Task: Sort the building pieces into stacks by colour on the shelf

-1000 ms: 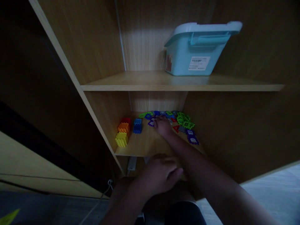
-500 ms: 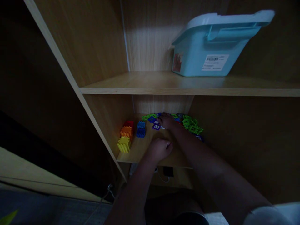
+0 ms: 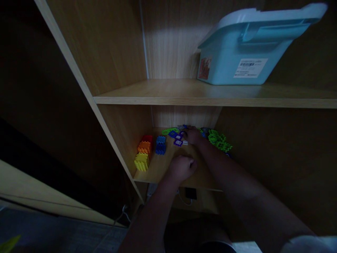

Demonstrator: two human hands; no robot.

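Note:
My left hand point(image 3: 183, 168) is closed in a fist above the front of the lower shelf; what it holds, if anything, is hidden inside. Farther back, my right hand point(image 3: 192, 136) reaches down with its fingers stretched over flat purple interlocking pieces point(image 3: 178, 142), some bearing white markings. Behind and left of it lie flat green pieces point(image 3: 168, 131). A heap of green notched pieces point(image 3: 219, 140) sits to its right. Along the left side stand stacks of notched blocks: yellow point(image 3: 142, 161), orange point(image 3: 144, 147), red point(image 3: 148, 138) and blue point(image 3: 160, 147).
Above my hands, the upper shelf point(image 3: 168, 96) carries a light blue bin point(image 3: 237, 56) with a pale lid. The cabinet's left wall point(image 3: 118, 130) and right wall point(image 3: 276, 147) close in the lower compartment. Beneath it are a black box point(image 3: 191, 193) and a white cable point(image 3: 184, 201).
The view has shifted slightly, moving the shelves and bin in the picture. My right hand has shifted a little among the purple pieces; my left fist stays over the shelf.

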